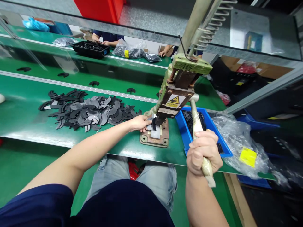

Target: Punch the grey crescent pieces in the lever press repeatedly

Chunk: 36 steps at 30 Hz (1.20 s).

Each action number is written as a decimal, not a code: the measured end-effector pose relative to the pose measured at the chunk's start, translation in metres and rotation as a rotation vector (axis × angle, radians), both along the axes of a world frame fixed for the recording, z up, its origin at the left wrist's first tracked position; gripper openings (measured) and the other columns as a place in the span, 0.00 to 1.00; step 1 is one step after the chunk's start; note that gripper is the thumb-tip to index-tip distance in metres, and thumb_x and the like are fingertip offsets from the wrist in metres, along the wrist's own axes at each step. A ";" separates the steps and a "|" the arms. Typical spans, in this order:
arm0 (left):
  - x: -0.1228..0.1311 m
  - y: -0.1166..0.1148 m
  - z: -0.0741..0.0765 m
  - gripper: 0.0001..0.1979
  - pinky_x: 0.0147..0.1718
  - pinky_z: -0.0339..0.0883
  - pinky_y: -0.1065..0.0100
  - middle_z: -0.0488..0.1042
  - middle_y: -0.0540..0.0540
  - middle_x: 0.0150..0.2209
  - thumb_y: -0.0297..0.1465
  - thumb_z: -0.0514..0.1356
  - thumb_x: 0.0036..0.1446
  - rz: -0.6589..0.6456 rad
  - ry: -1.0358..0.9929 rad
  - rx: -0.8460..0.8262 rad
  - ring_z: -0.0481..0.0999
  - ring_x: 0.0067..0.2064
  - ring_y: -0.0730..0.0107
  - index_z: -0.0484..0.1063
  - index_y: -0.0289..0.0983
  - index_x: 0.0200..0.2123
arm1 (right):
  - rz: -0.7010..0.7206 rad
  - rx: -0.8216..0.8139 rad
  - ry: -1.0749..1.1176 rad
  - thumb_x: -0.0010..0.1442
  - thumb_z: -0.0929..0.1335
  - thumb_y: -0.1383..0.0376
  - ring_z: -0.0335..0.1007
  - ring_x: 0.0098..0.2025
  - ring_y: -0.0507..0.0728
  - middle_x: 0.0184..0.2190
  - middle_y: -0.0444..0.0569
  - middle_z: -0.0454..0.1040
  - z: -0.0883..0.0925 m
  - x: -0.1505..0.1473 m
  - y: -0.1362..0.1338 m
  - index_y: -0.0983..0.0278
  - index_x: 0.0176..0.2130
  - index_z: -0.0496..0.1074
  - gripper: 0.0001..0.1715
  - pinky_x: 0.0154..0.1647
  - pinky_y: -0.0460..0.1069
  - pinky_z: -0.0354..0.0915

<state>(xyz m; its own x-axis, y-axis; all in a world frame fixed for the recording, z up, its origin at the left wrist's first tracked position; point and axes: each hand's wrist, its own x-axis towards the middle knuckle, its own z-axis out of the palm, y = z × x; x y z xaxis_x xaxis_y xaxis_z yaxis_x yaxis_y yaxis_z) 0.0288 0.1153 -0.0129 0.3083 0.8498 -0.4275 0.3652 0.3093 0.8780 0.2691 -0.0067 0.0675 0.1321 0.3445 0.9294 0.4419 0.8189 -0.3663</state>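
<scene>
Black curved piece [153, 123] sits on the press base [155, 138] under the ram, pinched by the left hand [139, 123], arm outstretched across the green bench [23, 116]. Right hand [203, 151] is clenched around the press lever [197, 126], forearm raised. Piece is thin, crescent-shaped, matching the loose pile [87, 110] nearby.

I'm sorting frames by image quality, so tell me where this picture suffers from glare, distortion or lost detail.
Head view: straight lines bow toward the edges, as on the green bench; overhead light leaves bright streaks on its front edge and on the clear plastic bag; the right side behind the blue tray sinks into dark shadow; the left hand, right hand and press lever stay sharp.
</scene>
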 end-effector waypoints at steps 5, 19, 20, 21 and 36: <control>0.002 0.000 -0.001 0.17 0.16 0.60 0.77 0.76 0.49 0.21 0.42 0.66 0.67 0.022 -0.013 -0.040 0.72 0.17 0.76 0.68 0.36 0.33 | 0.002 0.042 0.056 0.63 0.70 0.57 0.74 0.34 0.59 0.19 0.41 0.67 0.021 -0.007 0.005 0.60 0.20 0.61 0.23 0.57 0.68 0.64; -0.002 -0.016 0.008 0.20 0.19 0.66 0.76 0.76 0.49 0.23 0.45 0.66 0.66 0.073 -0.139 -0.013 0.75 0.20 0.76 0.66 0.36 0.34 | 0.218 -0.028 0.060 0.67 0.70 0.61 0.73 0.40 0.54 0.36 0.48 0.67 0.135 -0.001 0.054 0.62 0.42 0.70 0.08 0.57 0.61 0.72; -0.005 -0.019 0.010 0.20 0.19 0.66 0.76 0.76 0.50 0.23 0.45 0.67 0.66 0.082 -0.158 -0.001 0.74 0.20 0.76 0.66 0.36 0.33 | 0.181 0.000 0.054 0.66 0.71 0.58 0.74 0.45 0.57 0.41 0.52 0.68 0.126 0.001 0.055 0.64 0.47 0.70 0.15 0.59 0.61 0.71; -0.009 -0.022 0.012 0.20 0.19 0.65 0.76 0.75 0.50 0.22 0.45 0.67 0.65 0.088 -0.179 0.013 0.74 0.20 0.76 0.66 0.36 0.33 | 0.110 0.019 0.049 0.65 0.72 0.54 0.74 0.51 0.59 0.48 0.55 0.68 0.113 0.004 0.054 0.64 0.53 0.69 0.23 0.61 0.61 0.69; -0.042 -0.096 0.029 0.27 0.21 0.65 0.73 0.73 0.51 0.23 0.56 0.66 0.58 -0.128 -0.315 0.053 0.75 0.23 0.72 0.65 0.39 0.35 | 0.122 -0.562 -0.582 0.70 0.69 0.59 0.78 0.42 0.57 0.40 0.47 0.82 -0.055 -0.044 0.003 0.58 0.44 0.75 0.06 0.54 0.60 0.67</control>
<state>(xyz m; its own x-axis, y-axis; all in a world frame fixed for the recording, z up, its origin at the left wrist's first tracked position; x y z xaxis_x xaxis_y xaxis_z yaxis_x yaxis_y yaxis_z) -0.0128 0.0189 0.0161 0.5235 0.8144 -0.2505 0.1062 0.2293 0.9675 0.2247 -0.0040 0.0125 -0.3870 0.7601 0.5220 0.6076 0.6361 -0.4756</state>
